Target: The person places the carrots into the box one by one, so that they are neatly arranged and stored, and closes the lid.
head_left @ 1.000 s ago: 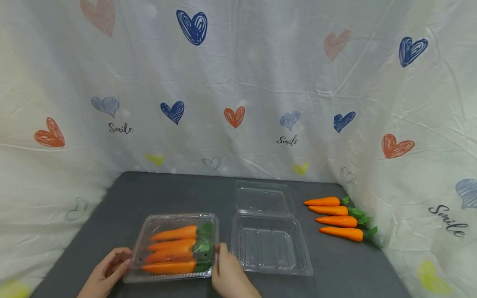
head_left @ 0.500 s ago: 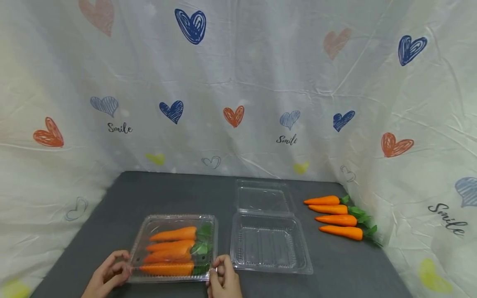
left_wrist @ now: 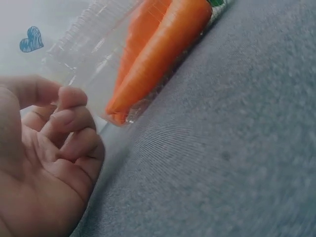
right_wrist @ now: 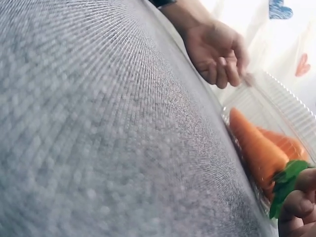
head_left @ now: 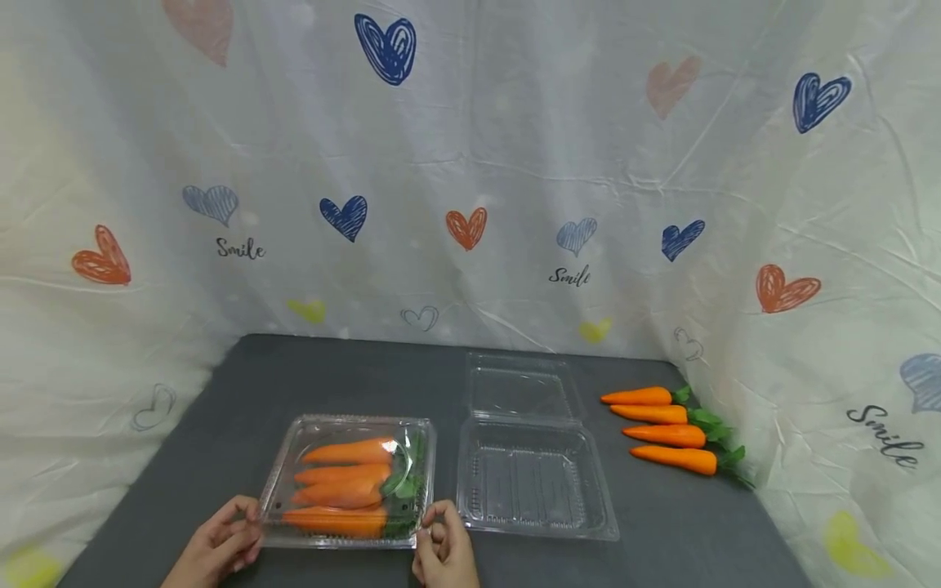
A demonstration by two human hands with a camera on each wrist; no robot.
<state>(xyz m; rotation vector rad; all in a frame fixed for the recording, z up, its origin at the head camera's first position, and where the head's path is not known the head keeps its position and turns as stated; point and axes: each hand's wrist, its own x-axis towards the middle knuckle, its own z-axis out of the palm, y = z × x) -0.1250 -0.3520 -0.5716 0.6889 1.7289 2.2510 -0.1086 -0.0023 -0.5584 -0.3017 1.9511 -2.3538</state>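
A clear plastic clamshell box (head_left: 288, 447) lies with its lid down at the left front of the dark table. Inside it, several orange carrots (head_left: 344, 492) with green tops lie side by side, tops to the right. My left hand (head_left: 219, 542) pinches the box's near left corner between thumb and forefinger, the other fingers curled in the left wrist view. At the near right corner, my right hand (head_left: 446, 545) pinches the rim; in the right wrist view only part of this hand (right_wrist: 298, 205) shows, beside the green leaves (right_wrist: 287, 186).
A second clear clamshell box (head_left: 525, 535) stands with its lid folded back, just right of the first. Beyond it, several loose carrots (head_left: 665, 436) lie in a row at the table's right edge. A heart-printed cloth (head_left: 515, 180) hangs behind and along both sides.
My right hand has moved from the right side of the carrot box down to its near right corner. The box's near edge sits slightly higher in view. My left hand stays at its corner.
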